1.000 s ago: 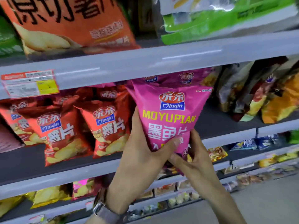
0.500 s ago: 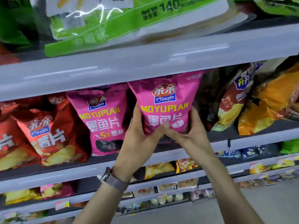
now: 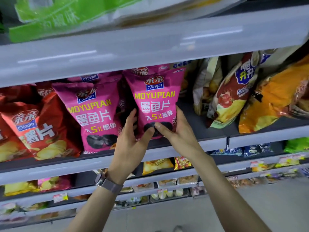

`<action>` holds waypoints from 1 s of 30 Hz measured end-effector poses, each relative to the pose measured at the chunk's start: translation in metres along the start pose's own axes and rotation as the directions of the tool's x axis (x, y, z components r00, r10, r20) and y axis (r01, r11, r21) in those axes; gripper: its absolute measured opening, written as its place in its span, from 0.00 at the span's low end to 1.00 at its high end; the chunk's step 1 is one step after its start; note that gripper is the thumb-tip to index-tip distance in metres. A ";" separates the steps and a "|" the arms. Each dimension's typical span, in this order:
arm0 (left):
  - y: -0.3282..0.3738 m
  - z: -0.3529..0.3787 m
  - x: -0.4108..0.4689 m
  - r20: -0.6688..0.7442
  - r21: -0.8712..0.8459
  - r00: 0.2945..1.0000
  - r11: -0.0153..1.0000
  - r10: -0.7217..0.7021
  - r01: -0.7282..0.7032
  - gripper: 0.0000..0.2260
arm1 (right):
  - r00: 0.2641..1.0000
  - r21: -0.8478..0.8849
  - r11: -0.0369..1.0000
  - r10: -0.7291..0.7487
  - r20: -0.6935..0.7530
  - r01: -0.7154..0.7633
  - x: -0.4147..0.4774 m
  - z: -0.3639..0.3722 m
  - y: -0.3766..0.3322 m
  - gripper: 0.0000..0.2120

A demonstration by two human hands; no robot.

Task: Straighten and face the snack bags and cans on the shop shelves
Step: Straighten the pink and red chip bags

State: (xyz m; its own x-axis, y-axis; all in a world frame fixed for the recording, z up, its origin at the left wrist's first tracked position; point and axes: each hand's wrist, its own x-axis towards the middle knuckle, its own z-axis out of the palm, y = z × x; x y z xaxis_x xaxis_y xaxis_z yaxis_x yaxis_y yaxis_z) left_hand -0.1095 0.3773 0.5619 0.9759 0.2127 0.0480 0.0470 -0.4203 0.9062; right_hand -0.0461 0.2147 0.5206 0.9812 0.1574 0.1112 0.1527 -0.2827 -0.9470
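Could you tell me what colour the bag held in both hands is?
The bag is pink with yellow lettering; the head view shows it.

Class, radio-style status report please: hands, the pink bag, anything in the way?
Left hand and right hand both gripping held pink bag at its base. Bag upright, label forward, on the shelf. Second pink bag close on its left; nothing blocking.

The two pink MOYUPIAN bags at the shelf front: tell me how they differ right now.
The right pink MOYUPIAN bag is gripped low down by the left hand and right hand; the left pink MOYUPIAN bag stands on the shelf with no hand on it. The right bag faces squarely forward; the left one is tilted and more crumpled at its top. They share the same pink Qinqin design and yellow lettering.
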 end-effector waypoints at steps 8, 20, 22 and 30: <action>-0.004 -0.024 -0.008 0.072 0.063 0.996 0.996 0.061 -0.066 0.26 | 0.996 -0.193 0.981 -0.001 -0.090 -0.017 -0.017 0.001 -0.015 0.34; 0.001 -0.015 -0.044 0.285 0.320 0.932 0.894 0.225 -0.314 0.18 | 0.967 -0.478 0.852 0.109 -0.232 -0.211 -0.106 -0.023 -0.010 0.25; 0.003 -0.006 -0.055 0.304 0.342 0.927 0.883 0.219 -0.321 0.17 | 0.965 -0.516 0.826 0.121 -0.234 -0.229 -0.122 -0.032 -0.007 0.24; 0.022 0.076 -0.104 0.363 0.563 0.924 0.763 0.118 -0.318 0.15 | 0.923 -0.482 0.823 0.125 -0.364 -0.301 -0.176 -0.100 0.022 0.18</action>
State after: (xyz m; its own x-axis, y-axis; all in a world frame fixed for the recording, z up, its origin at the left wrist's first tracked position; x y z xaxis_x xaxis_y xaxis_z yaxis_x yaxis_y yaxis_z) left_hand -0.1943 0.2792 0.5447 0.9849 -0.1731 -0.0012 -0.1550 -0.8846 0.4398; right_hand -0.2034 0.0858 0.5106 0.9676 -0.2341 0.0944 -0.1129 -0.7359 -0.6677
